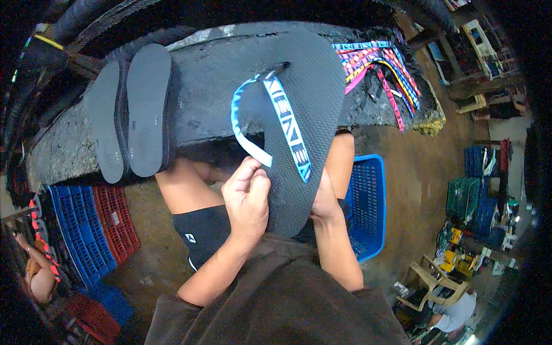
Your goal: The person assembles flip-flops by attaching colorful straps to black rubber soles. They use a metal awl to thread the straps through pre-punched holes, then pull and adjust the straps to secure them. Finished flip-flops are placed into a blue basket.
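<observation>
A black flip-flop (313, 103) is held up in front of me, its toe end pointing away. Its light blue patterned strap (287, 126) joins the sole at the toe hole; the left branch bows out past the edge. My left hand (248, 198) is closed, fingers curled in a pinch at the sole's left edge, beside the end of that branch. My right hand (326, 198) grips the heel part from the right, its fingers hidden behind the sole. On the bench (201, 109) to the left lie dark grey soles (149, 109), stacked in two piles side by side.
Several colourful straps (379, 69) lie on the bench's right end. A blue plastic crate (368, 207) stands by my right leg. Blue crates (80, 230) and red crates (115, 224) are at the left. Another person (457, 313) is at the lower right, near a beige chair (434, 282).
</observation>
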### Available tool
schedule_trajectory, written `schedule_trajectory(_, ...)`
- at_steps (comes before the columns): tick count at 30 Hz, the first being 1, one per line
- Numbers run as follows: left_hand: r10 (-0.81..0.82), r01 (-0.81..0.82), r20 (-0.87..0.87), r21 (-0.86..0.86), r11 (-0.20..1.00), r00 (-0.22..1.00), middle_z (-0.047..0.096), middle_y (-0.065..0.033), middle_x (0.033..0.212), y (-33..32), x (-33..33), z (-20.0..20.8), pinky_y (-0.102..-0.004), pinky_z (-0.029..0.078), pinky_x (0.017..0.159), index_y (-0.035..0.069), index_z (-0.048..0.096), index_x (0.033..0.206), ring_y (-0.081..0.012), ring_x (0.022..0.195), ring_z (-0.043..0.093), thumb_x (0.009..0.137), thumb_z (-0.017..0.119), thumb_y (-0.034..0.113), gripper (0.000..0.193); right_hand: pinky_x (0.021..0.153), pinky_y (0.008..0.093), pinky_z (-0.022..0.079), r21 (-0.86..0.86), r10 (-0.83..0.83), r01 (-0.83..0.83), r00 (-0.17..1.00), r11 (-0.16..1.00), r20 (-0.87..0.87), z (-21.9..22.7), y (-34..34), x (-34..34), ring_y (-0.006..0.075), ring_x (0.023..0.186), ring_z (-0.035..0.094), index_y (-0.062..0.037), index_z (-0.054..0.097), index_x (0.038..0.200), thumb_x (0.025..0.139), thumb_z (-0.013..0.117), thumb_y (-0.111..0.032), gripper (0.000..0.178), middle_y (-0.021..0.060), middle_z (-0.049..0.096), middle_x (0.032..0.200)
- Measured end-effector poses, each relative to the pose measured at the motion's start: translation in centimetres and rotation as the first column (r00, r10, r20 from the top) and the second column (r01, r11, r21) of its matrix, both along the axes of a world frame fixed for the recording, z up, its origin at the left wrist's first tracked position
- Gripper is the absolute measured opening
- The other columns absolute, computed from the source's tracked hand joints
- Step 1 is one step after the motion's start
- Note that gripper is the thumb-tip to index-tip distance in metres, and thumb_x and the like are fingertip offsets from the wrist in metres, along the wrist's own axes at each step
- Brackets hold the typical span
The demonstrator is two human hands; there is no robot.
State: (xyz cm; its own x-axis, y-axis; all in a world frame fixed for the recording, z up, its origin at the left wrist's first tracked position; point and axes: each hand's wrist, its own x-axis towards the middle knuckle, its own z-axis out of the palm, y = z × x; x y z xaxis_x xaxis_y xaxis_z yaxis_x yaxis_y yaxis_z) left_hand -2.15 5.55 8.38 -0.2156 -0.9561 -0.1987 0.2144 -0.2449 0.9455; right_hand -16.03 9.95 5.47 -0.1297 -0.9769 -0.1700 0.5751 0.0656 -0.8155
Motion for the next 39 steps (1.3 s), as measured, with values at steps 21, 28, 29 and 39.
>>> schedule_trajectory(21,0.124,0.379,-0.703,0.514,0.769,0.701,0.076,-0.0171,0.107,-0.1,-1.2,5.3,-0.0404,0.061,0.089,-0.005,0.064,0.122,-0.0269,0.092,0.074,0.099,0.048,0.024,0.041,0.078,0.0342,0.055,-0.259,-0.577,0.516,0.711,0.816,-0.401,2.8,2.8,3.1,0.0196,0.080,0.071,-0.0021,0.063,0.075,0.082,0.079,0.001,0.018,0.0139,0.075,0.088)
schedule_trajectory(28,0.120,-0.006,-0.240,0.427,0.904,0.963,0.073,-0.0101,0.111,-0.3,-3.7,3.2,-0.0324,0.052,0.093,-0.003,0.069,0.117,-0.0186,0.095,0.068,0.100,0.050,0.015,0.032,0.078,0.0341,0.056,-0.063,-0.550,0.558,0.781,0.827,-0.296,-2.8,2.0,1.9,0.0202,0.079,0.069,0.0019,0.067,0.097,0.092,0.073,-0.020,0.024,0.0129,0.075,0.095)
schedule_trajectory(29,0.053,-0.039,-0.105,0.130,0.991,0.993,0.071,-0.0085,0.108,-0.8,-3.6,2.5,-0.0312,0.050,0.092,-0.003,0.070,0.116,-0.0173,0.096,0.065,0.099,0.053,0.009,0.028,0.077,0.0322,0.056,0.002,-0.519,0.524,0.843,0.852,-0.142,-2.9,1.9,0.8,0.0188,0.079,0.068,0.0032,0.064,0.110,0.096,0.069,-0.029,0.035,0.0126,0.074,0.101)
schedule_trajectory(39,0.084,0.522,0.660,-0.659,0.541,0.747,0.064,-0.0200,0.105,0.2,-8.6,-2.5,-0.0448,0.051,0.084,-0.007,0.062,0.111,-0.0349,0.093,0.063,0.106,0.066,0.026,0.034,0.045,0.0242,0.044,0.192,-0.470,0.435,0.859,0.880,0.206,-2.6,6.0,-5.5,0.0053,0.057,0.055,-0.0056,0.058,0.133,0.099,0.076,-0.015,0.039,-0.0044,0.060,0.078)
